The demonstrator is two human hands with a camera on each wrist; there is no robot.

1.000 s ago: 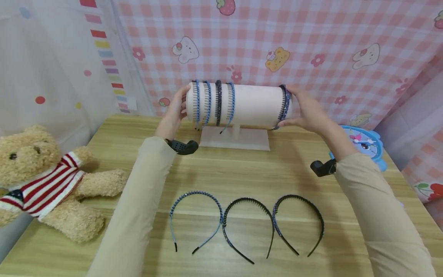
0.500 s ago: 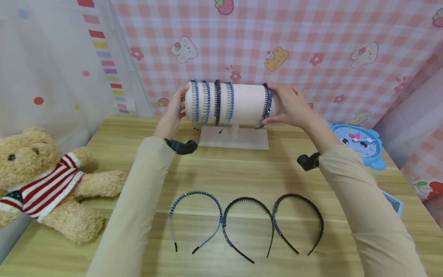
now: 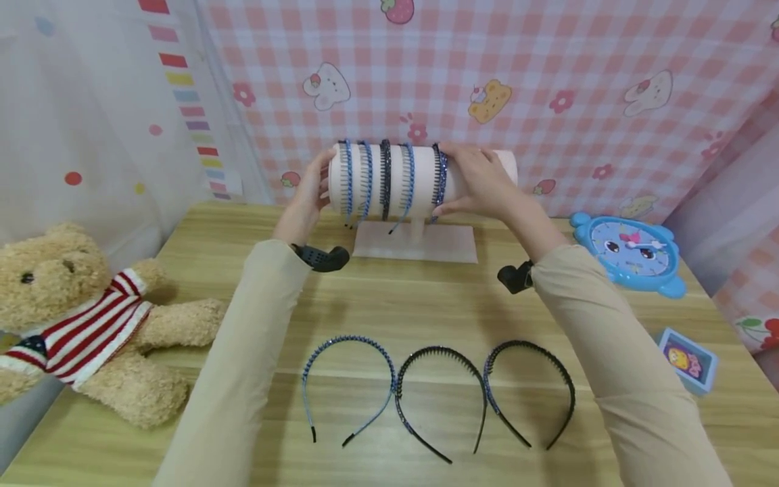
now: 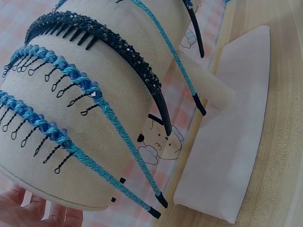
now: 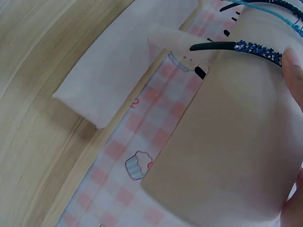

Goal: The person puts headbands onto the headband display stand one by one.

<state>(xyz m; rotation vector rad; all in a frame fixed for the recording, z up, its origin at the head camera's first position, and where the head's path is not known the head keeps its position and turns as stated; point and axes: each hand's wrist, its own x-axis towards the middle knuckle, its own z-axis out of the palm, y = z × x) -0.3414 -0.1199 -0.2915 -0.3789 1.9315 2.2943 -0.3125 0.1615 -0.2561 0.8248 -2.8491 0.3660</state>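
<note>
A pale padded headband stand (image 3: 422, 182) stands at the back of the table, its roll lying sideways on a flat base. Two blue beaded headbands (image 3: 346, 179), a black glittery one (image 3: 385, 179) and another blue one sit round its left half. My left hand (image 3: 309, 193) holds the roll's left end; its fingertips show at the lower left in the left wrist view. My right hand (image 3: 481, 179) grips a dark blue glittery headband (image 3: 440, 179) round the roll, just right of the others. In the right wrist view the thumb (image 5: 292, 71) touches this headband's sparkly band.
In front lie a blue headband (image 3: 349, 338) and two dark headbands (image 3: 439, 350) (image 3: 528, 343), in a row. A teddy bear (image 3: 158, 325) is at the left. A blue clock (image 3: 633, 250) and a small blue framed box (image 3: 688, 360) are at the right.
My right hand has slid the dark blue headband leftward along the roll, from near its right end to beside the other headbands. My left hand stays at the left end.
</note>
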